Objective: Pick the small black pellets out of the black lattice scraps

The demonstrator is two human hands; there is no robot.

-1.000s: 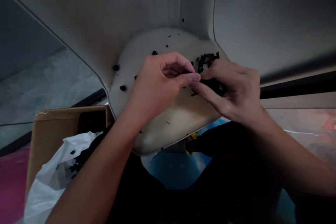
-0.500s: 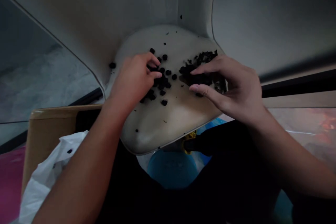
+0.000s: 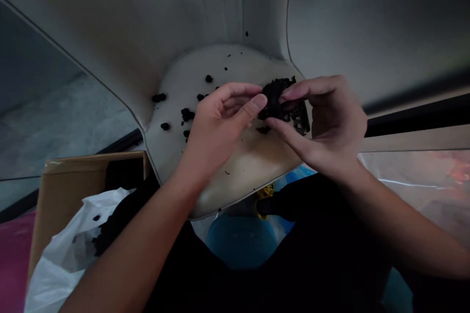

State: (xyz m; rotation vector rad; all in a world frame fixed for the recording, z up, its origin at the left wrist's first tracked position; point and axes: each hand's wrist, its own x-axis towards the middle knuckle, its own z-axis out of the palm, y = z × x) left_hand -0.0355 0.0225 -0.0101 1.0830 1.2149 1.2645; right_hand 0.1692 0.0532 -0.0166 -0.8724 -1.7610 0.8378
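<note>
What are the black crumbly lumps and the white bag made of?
The black lump looks dull and crumbly, maybe rubber or dried dirt, going by its rough, broken edges. The white bag looks like thin plastic: shiny, with soft creases.

Right hand (image 3: 328, 124) holding black crumbly clump (image 3: 281, 102), left hand (image 3: 216, 129) touching it, cream seat (image 3: 249, 171) below

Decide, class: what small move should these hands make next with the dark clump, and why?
Probably pull a small piece off the dark crumbly clump: the left hand and right hand both have it between their fingertips, it looks brittle, and loose black crumbs lie on the cream moulded shell.
</note>
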